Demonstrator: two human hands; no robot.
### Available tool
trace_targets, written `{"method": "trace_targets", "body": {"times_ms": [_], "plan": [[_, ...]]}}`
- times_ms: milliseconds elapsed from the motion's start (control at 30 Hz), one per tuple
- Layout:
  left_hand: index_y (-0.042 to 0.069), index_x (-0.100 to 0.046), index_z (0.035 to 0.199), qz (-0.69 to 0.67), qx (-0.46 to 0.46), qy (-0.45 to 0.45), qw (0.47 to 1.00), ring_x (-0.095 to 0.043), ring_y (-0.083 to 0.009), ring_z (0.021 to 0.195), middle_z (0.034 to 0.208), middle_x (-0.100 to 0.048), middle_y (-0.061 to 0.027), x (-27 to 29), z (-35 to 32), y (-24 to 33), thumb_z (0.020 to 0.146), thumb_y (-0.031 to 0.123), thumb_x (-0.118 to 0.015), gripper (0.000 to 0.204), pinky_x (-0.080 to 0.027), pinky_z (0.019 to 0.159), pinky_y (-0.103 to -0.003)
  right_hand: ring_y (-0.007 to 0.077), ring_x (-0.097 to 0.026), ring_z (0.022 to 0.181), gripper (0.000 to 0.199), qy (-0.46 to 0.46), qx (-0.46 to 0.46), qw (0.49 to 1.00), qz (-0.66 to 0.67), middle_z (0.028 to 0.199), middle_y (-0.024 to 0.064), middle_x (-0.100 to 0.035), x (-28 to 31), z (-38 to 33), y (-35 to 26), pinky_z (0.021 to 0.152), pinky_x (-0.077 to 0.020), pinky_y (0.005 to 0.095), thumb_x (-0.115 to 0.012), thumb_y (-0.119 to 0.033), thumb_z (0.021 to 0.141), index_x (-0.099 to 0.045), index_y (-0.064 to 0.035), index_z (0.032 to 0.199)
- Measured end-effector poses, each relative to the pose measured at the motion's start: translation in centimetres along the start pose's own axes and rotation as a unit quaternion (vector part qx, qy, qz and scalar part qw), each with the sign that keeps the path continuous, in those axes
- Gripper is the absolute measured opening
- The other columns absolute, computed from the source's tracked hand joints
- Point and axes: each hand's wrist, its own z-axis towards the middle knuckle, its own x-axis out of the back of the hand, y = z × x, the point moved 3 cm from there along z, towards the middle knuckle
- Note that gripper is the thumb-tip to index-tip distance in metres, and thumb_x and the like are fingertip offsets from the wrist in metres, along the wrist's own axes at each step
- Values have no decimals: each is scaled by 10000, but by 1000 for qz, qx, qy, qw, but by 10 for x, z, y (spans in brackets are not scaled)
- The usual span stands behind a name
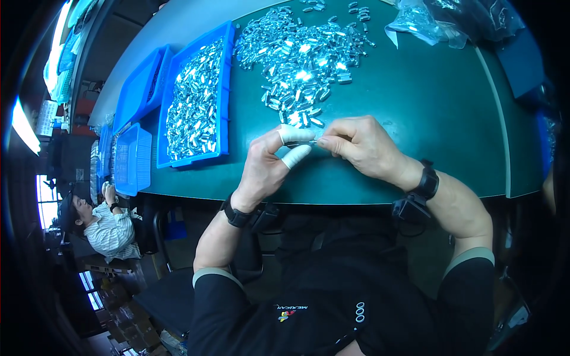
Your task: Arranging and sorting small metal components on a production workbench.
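Observation:
Thumb and forefinger of my left hand, both in white finger covers, pinch a small shiny metal piece. From the right, my right hand meets it, thumb and forefinger pressed together at the piece's end. Whatever lies between those right fingertips is too small and hidden to make out. Just beyond both hands spreads a loose pile of small silver, oblong metal pieces on the green tabletop. To the left, a blue tray holds many similar pieces.
More blue bins and a blue basket stand further left. Clear plastic bags lie at the far right, near a dark blue box. Another person in a striped shirt sits at the left.

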Motion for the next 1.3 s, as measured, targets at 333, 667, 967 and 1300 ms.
{"method": "trace_targets", "body": {"times_ms": [333, 667, 967, 1300], "plan": [[58, -753, 1188, 163, 36, 184, 969, -719, -245, 981, 1066, -755, -112, 114, -14, -41, 914, 23, -781, 277, -567, 895, -360, 112, -595, 676, 177, 51, 5, 999, -5, 752, 49, -675, 11, 0, -5, 610, -464, 308, -737, -175, 982, -763, -2, 951], [97, -668, 1348, 338, -44, 43, 939, -653, -378, 1114, 1192, -683, -149, 66, 36, -45, 895, 39, -759, 466, -537, 959, -462, 111, -602, 683, 178, 42, 6, 999, -5, 761, 54, -682, 7, 1, -1, 621, -473, 300, -739, -177, 982, -766, -2, 962], [46, -724, 1129, 339, 25, 14, 940, -679, -307, 875, 968, -687, -111, 55, 31, -63, 887, 72, -796, 254, -544, 803, -395, 128, -619, 708, 172, 55, 5, 998, -21, 794, 63, -701, 10, 2, 2, 638, -487, 310, -743, -181, 981, -772, -11, 978], [27, -716, 1005, 111, 16, 34, 993, -700, -167, 854, 963, -726, -70, 32, 3, -22, 896, 76, -827, 162, -544, 737, -294, 128, -621, 715, 171, 72, 4, 997, -27, 801, 63, -703, 9, 3, 3, 644, -487, 310, -745, -177, 978, -769, -9, 984]]}}
